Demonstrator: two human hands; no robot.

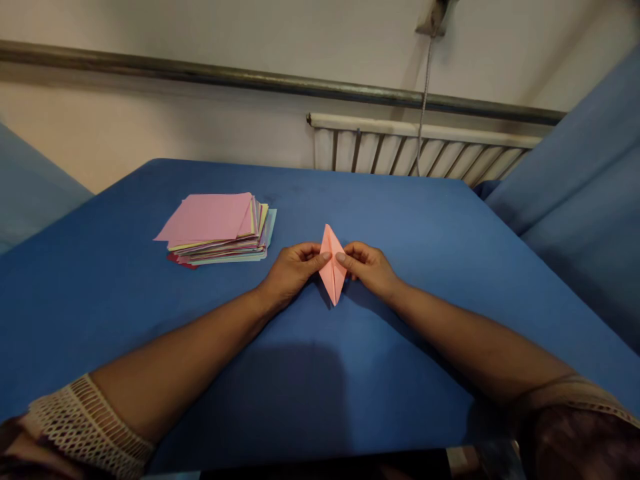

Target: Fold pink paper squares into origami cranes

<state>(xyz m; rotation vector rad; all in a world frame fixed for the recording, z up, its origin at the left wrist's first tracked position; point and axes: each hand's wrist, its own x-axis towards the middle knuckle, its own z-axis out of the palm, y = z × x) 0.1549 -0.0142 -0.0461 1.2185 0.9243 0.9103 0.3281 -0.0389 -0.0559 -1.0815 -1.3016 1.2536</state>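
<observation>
The left hand (296, 270) and right hand (373, 268) each pinch the salmon-pink, diamond-shaped folded paper (333, 275) in a closed grip, and I'd press evenly beside its centre line.

Hands (291, 272) (376, 272) pinched, thumbs (321, 261) uppermost, forearms (185, 360) converging

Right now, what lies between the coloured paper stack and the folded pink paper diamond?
In the head view: blue tabletop beside the coloured paper stack, then the left hand, gripping the folded pink paper diamond.
</observation>
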